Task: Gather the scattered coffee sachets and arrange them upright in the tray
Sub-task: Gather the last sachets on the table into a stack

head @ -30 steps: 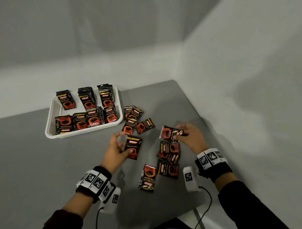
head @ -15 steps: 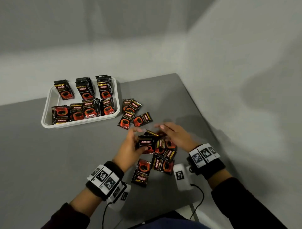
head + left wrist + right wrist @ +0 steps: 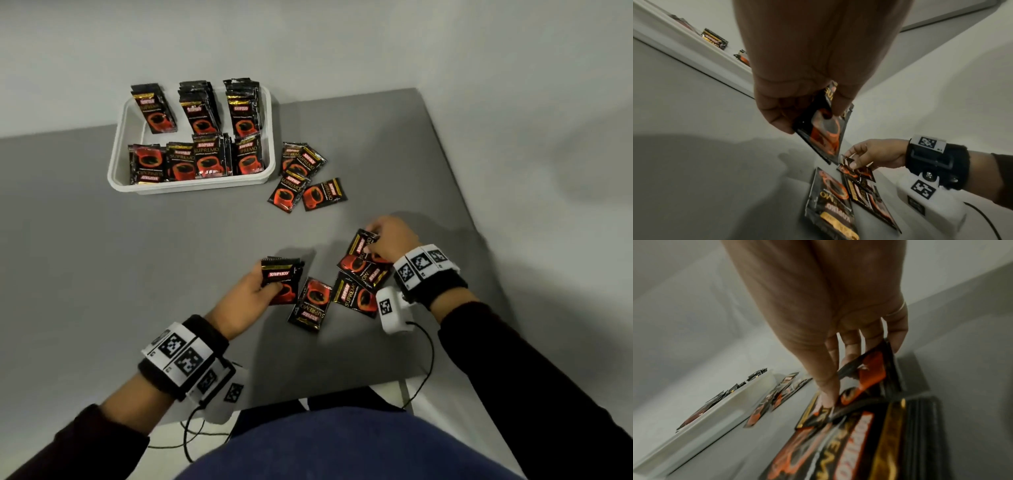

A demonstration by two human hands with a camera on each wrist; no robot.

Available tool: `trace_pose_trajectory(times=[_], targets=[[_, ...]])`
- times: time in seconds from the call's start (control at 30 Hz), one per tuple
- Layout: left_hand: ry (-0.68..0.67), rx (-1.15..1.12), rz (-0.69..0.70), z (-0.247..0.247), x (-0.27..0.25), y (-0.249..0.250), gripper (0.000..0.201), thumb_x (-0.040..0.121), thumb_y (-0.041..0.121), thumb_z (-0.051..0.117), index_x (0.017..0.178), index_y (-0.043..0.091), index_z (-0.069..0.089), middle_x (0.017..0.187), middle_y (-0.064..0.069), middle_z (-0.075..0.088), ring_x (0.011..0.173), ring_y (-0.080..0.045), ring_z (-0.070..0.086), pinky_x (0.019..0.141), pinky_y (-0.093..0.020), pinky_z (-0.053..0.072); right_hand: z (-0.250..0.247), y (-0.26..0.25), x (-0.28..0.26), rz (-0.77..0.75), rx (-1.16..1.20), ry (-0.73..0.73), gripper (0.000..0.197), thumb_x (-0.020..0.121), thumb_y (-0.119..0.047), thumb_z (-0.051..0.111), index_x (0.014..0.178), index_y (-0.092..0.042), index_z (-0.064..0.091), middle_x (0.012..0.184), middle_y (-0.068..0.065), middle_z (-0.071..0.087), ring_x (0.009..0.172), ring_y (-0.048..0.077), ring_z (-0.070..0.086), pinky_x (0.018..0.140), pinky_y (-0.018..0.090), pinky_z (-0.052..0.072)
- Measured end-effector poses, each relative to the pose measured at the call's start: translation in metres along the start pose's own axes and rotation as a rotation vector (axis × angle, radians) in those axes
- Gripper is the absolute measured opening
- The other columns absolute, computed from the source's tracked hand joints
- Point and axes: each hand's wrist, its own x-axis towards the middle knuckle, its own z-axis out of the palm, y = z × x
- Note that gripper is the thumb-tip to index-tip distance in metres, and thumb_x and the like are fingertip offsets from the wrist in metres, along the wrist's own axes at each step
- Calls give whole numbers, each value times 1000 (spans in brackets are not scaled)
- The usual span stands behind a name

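Black-and-red coffee sachets lie scattered on a grey table (image 3: 102,260). My left hand (image 3: 248,291) grips a small stack of sachets (image 3: 282,279) upright just above the table; the left wrist view shows the held stack (image 3: 823,129) between thumb and fingers. My right hand (image 3: 387,238) pinches one sachet (image 3: 361,243) at the top of a loose pile (image 3: 363,270); in the right wrist view the pinched sachet (image 3: 865,374) is lifted at one end. A white tray (image 3: 120,171) at the back left holds several sachets (image 3: 205,161) standing in two rows.
Several more sachets (image 3: 301,178) lie flat just right of the tray. Two others (image 3: 310,303) lie between my hands. The table's right edge (image 3: 455,192) runs along a white wall. Cables (image 3: 424,363) hang off the near edge by my wrist cameras.
My hands met over the pile, then parted. The left hand now holds the stack further left, and the right hand has gone back to the pile and pinched another sachet.
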Motion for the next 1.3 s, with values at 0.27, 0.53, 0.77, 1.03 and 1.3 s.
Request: trace_pose_trajectory(times=[0.27, 0.53, 0.77, 1.03, 1.3], targets=[[-467, 706, 396, -1, -12, 15, 29, 90, 21, 57, 118, 12, 57, 126, 5, 49, 106, -5, 51, 96, -19, 38, -40, 6, -28, -225, 357, -146, 19, 81, -6, 66, 93, -17, 58, 85, -7, 62, 81, 8, 59, 66, 12, 43], [-885, 1638, 788, 4, 39, 63, 28, 90, 18, 52, 117, 21, 59, 151, 10, 19, 124, -16, 32, 102, -33, 35, -45, -15, -32, -590, -629, -457, 21, 78, -6, 61, 86, -22, 72, 94, -8, 66, 88, 12, 60, 79, 25, 43], [-994, 1641, 966, 26, 52, 41, 32, 89, 9, 50, 120, 12, 58, 147, 0, 31, 139, -24, 22, 117, -41, 5, -16, -28, -17, -647, -523, -472, 19, 67, 3, 65, 80, -10, 67, 107, 9, 60, 96, 24, 55, 75, 27, 44], [-779, 1433, 693, 1, 48, 22, 30, 91, 26, 49, 117, 15, 58, 128, 2, 44, 122, -18, 38, 107, -31, 23, -7, -8, -14, -744, -745, -478, 21, 73, -13, 73, 91, -20, 66, 112, -5, 58, 112, 18, 44, 97, 37, 31], [-634, 1435, 689, -6, 49, 12, 37, 88, 36, 53, 122, 25, 52, 130, 9, 45, 120, -14, 36, 99, -29, 20, -5, -9, -13, -771, -794, -520, 50, 78, -16, 67, 122, -34, 53, 120, -4, 55, 115, 19, 44, 95, 41, 33]])
